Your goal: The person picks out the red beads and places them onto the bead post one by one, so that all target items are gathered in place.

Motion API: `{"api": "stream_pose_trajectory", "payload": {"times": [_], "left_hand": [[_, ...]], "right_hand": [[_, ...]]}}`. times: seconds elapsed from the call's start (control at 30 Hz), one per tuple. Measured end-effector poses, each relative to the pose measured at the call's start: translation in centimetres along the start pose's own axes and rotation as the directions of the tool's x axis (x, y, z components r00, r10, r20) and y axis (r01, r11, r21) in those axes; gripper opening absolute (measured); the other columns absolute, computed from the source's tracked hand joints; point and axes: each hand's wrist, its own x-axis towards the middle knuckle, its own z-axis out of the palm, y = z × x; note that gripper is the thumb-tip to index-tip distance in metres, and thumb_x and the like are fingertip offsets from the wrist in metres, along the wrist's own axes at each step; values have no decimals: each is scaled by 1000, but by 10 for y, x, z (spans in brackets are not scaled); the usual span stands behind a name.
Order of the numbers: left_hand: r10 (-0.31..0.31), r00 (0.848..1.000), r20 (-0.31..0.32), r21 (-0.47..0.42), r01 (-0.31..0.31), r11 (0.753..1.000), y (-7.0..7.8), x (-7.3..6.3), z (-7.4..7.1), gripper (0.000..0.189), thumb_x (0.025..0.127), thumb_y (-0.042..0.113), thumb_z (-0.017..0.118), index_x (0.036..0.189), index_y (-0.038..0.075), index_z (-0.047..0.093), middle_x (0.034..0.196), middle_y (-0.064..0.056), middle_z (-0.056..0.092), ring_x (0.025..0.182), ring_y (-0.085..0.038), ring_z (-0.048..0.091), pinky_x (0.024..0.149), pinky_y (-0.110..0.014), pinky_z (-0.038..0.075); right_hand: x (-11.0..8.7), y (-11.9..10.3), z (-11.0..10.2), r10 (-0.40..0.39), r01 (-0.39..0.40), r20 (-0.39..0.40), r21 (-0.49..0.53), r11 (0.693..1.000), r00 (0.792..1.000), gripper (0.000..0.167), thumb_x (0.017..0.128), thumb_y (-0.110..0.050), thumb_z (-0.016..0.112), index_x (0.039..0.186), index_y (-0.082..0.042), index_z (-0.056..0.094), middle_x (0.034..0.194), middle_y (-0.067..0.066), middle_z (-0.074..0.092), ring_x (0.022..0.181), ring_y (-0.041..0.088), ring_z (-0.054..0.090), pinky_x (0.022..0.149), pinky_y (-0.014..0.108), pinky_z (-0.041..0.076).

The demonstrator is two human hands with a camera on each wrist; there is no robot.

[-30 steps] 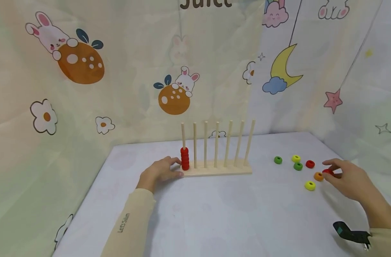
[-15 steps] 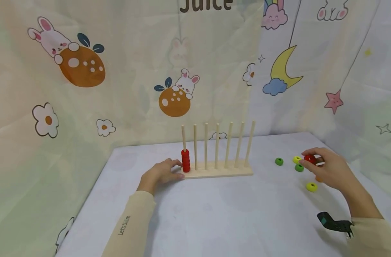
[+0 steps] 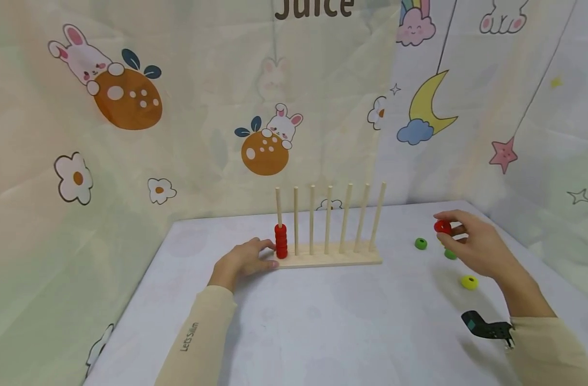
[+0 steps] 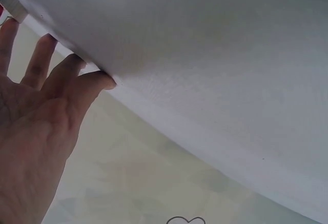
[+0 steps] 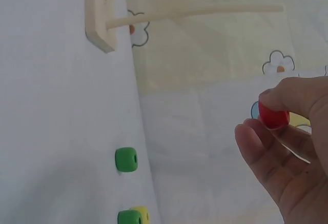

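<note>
1. The wooden rack (image 3: 330, 260) stands upright on the bench (image 3: 352, 321), set back near the curtain (image 3: 207, 123), probably to leave working room in front.
2. A stack of red beads (image 3: 281, 241) sits on its leftmost peg (image 3: 278, 206); the other six pegs carry nothing. One colour on one peg suggests the beads are being sorted by colour.
3. Loose ones lie to the right of the rack, likely kept within easy reach: a green bead (image 3: 421, 244) alone, a second green bead (image 3: 450, 255) by the right hand (image 3: 477, 246), and a yellow bead (image 3: 470, 282) nearer the person.
4. The hands differ. The right one pinches a red bead (image 3: 442, 227) between thumb and fingertips, clear of the bench, leaving the rack unobstructed.
5. The left hand (image 3: 241, 261) has its fingers spread and relaxed at the rack's left end, touching the base, presumably to steady it. Whether it also touches the stack, I cannot tell.
</note>
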Motion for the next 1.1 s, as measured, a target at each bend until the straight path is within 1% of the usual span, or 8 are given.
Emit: {"api": "stream_pose_trajectory", "payload": {"times": [0.1, 0.2, 0.37, 0.5, 0.6, 0.7, 0.87, 1.1], "left_hand": [[-7, 1000, 3, -3, 7, 1000, 1, 1, 0, 54, 91, 49, 75, 140, 35, 58, 132, -4, 56, 123, -35, 57, 103, -64, 46], [-15, 1000, 3, 0, 15, 1000, 1, 2, 0, 53, 91, 49, 75, 139, 35, 58, 134, -4, 56, 125, -34, 57, 103, -64, 46], [-24, 1000, 1, -9, 24, 1000, 1, 2, 0, 54, 90, 49, 76, 139, 36, 58, 134, -5, 56, 125, -34, 56, 103, -66, 46], [-30, 1000, -2, -18, 30, 999, 1, 1, 1, 54, 90, 49, 76, 139, 36, 58, 134, -4, 57, 124, -34, 56, 102, -66, 46], [-35, 999, -4, -16, 35, 999, 1, 1, 0, 54, 90, 50, 76, 139, 36, 58, 133, -4, 57, 123, -34, 56, 101, -65, 47], [-29, 1000, -4, -9, 29, 1000, 2, 1, 0, 54, 90, 50, 76, 139, 36, 58, 132, -3, 57, 122, -33, 57, 101, -64, 48], [-19, 1000, -1, -10, 19, 1000, 3, 1, 0, 55, 90, 49, 76, 140, 36, 58, 133, -4, 57, 124, -33, 56, 101, -64, 47], [-35, 999, 6, -24, 35, 999, 0, 1, 0, 53, 89, 49, 77, 138, 37, 59, 138, -4, 55, 127, -34, 54, 102, -66, 46]], "right_hand": [[4, -9, 1, -12, 11, 12, 22, 1000, 1000, 39, 100, -20, 69, 135, -6, 57, 123, 16, 61, 100, 39, 66, 64, 18, 54], [9, -19, 4, -24, 24, 9, 34, 999, 1000, 39, 100, -23, 68, 135, -8, 58, 123, 14, 62, 99, 37, 66, 64, 21, 54], [18, -36, 13, -85, 86, -23, 45, 995, 996, 42, 101, -24, 67, 139, -8, 59, 122, 15, 65, 98, 34, 64, 64, 21, 52], [23, -51, 19, -153, 156, -56, 60, 986, 987, 42, 101, -19, 68, 140, -6, 57, 122, 16, 65, 91, 29, 65, 62, 22, 54], [28, -59, 25, -215, 220, -82, 66, 973, 973, 42, 98, -10, 70, 138, -5, 58, 121, 15, 66, 86, 23, 64, 60, 23, 55], [31, -65, 28, -255, 262, -102, 56, 964, 961, 41, 96, -4, 71, 135, -6, 59, 120, 12, 66, 84, 15, 62, 62, 22, 55], [36, -75, 36, -276, 284, -118, 54, 957, 954, 42, 94, -3, 73, 134, -8, 60, 119, 8, 66, 84, 11, 60, 68, 17, 55], [41, -87, 42, -302, 312, -126, 71, 947, 945, 40, 92, -3, 75, 130, -9, 64, 116, 4, 68, 83, 10, 59, 67, 18, 55]]}}
